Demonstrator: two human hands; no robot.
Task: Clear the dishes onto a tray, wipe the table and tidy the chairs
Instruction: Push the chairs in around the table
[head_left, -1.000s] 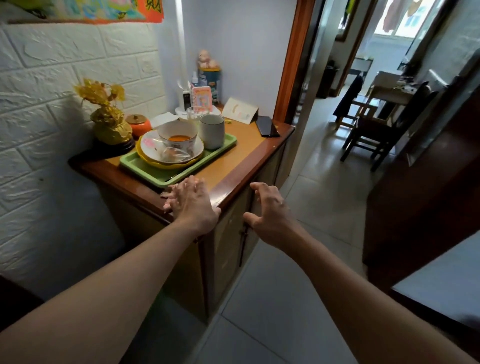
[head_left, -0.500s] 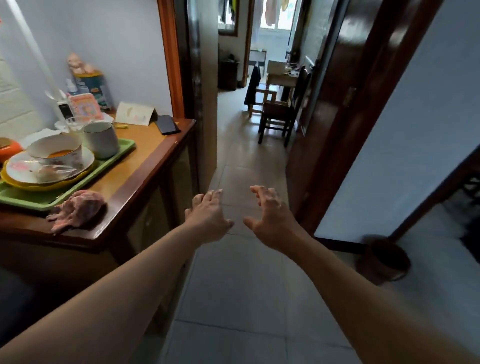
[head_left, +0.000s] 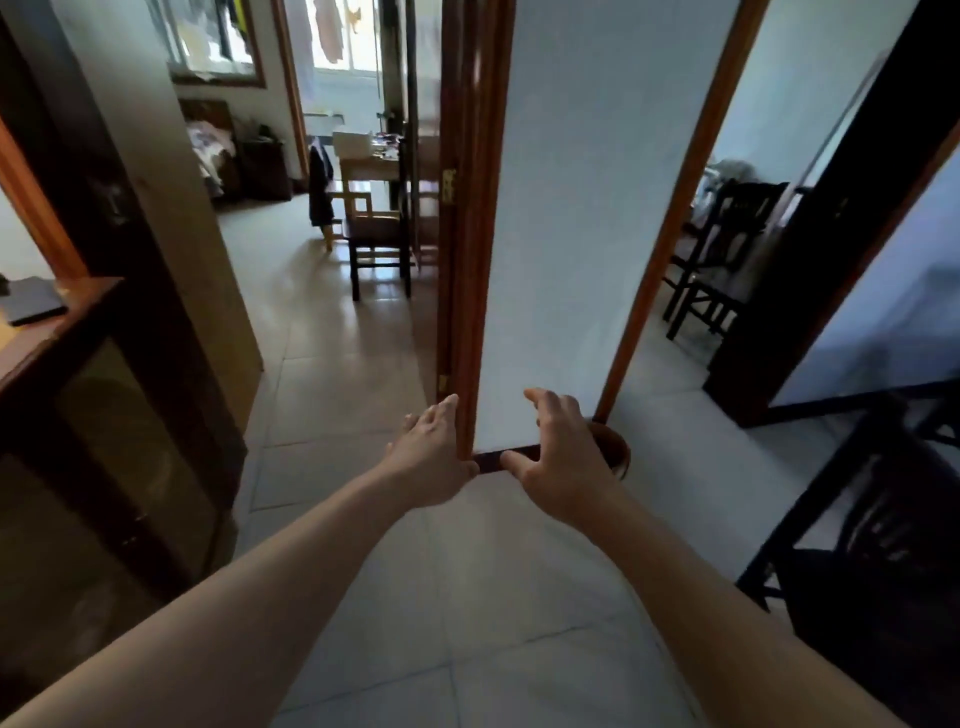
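Head view shows left hand (head_left: 431, 462) and right hand (head_left: 561, 462) empty, fingers loosely spread, risking knocking the dark wooden chair (head_left: 878, 545) at lower right.

Glossy pale floor tiles (head_left: 337, 374) mirrored the window light, the door frame (head_left: 470, 234) and cabinet (head_left: 78, 332) were varnished wood, and the wall (head_left: 571, 208) looked matt.

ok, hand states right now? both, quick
Left hand: open, fingers relaxed, holding nothing.
Right hand: open, fingers spread and loosely bent, holding nothing.
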